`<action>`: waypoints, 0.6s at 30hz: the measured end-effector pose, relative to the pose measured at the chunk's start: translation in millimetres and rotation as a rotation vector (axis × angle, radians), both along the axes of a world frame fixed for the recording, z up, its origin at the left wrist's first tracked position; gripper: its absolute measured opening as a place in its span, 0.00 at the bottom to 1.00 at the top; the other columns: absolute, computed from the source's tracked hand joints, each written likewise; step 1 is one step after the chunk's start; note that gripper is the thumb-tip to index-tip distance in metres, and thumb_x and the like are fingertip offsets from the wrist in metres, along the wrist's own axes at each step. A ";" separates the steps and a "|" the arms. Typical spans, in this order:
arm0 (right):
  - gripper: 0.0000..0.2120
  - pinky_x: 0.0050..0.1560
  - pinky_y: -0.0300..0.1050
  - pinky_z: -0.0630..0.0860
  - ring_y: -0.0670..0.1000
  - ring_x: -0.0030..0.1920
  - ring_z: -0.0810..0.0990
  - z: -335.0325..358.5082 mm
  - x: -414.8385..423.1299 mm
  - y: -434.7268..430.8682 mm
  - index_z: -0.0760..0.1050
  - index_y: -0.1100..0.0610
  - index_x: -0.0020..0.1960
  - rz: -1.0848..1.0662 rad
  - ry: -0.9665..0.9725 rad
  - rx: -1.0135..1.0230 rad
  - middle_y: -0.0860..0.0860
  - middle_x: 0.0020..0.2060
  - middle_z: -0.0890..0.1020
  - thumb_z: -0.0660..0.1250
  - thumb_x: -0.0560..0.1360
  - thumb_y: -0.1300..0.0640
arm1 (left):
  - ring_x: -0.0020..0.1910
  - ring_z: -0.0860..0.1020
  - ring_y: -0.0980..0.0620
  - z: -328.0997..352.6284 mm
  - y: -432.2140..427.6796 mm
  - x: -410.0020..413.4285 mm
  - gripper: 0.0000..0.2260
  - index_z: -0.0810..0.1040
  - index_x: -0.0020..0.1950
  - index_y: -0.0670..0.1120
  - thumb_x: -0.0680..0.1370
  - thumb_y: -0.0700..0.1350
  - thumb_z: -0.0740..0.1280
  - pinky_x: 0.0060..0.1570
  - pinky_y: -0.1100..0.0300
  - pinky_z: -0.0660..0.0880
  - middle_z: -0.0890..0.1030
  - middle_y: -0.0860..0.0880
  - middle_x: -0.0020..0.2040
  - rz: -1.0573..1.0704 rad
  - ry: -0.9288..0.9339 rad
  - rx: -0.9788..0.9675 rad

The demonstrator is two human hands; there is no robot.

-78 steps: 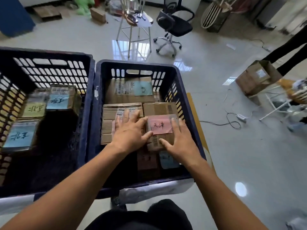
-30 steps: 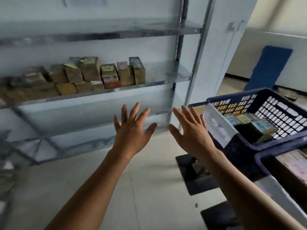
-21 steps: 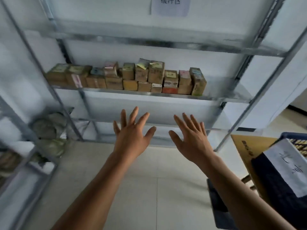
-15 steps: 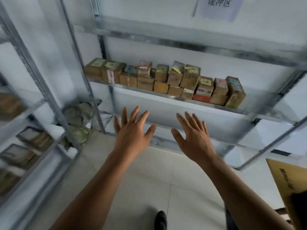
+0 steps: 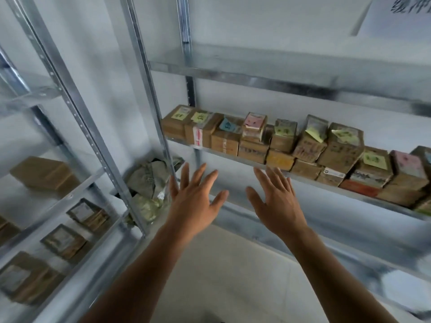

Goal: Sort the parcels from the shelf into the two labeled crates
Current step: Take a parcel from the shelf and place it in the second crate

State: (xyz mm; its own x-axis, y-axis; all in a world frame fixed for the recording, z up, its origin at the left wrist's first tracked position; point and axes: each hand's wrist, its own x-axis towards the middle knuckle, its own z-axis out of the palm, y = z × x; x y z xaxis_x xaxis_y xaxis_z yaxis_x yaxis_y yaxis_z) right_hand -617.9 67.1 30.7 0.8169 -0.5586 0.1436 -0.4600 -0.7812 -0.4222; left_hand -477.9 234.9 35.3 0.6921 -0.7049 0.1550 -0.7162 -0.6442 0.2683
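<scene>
In the head view, my only one, my left hand [image 5: 193, 201] and right hand [image 5: 277, 206] are raised side by side. Both have their fingers spread and straight and hold nothing. They hang just below the front edge of the shelf [image 5: 229, 155], touching none of it. I judge this to be a reach for the next pick.

The parcels [image 5: 282, 142] sit in a packed row along that shelf, some stacked two high. Coloured notes face up on their tops, presumably so the destination can be read before lifting. The writing is too blurred for me to tell which crate any of them belongs to, and neither crate is in sight.

Nearest my fingertips are the lower boxes in the middle of the row. Pulling one of those could tip the box above it, so I would take a top one first. To the left, a side rack [image 5: 93, 141] holds flatter boxes, with crumpled bags [image 5: 151, 180] in the corner.
</scene>
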 end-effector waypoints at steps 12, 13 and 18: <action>0.34 0.83 0.60 0.52 0.53 0.84 0.47 -18.3 128.6 -95.9 0.54 0.47 0.84 -0.100 0.016 0.014 0.49 0.84 0.57 0.49 0.83 0.32 | 0.82 0.39 0.44 -18.2 -99.8 142.1 0.31 0.56 0.81 0.61 0.80 0.70 0.49 0.79 0.37 0.41 0.50 0.54 0.84 -0.087 0.094 -0.007; 0.36 0.83 0.60 0.55 0.53 0.84 0.49 -22.5 137.6 -101.3 0.55 0.47 0.84 -0.118 0.021 0.003 0.50 0.84 0.58 0.47 0.82 0.30 | 0.82 0.38 0.44 -21.3 -108.9 153.4 0.30 0.56 0.81 0.61 0.80 0.70 0.49 0.79 0.37 0.40 0.50 0.55 0.84 -0.113 0.095 -0.002; 0.32 0.83 0.61 0.53 0.55 0.84 0.50 -31.3 178.8 -121.0 0.56 0.48 0.84 -0.228 0.061 -0.011 0.49 0.83 0.60 0.54 0.84 0.36 | 0.82 0.39 0.43 -31.8 -156.2 213.3 0.29 0.55 0.81 0.61 0.81 0.68 0.51 0.78 0.36 0.39 0.49 0.55 0.84 -0.228 0.127 -0.011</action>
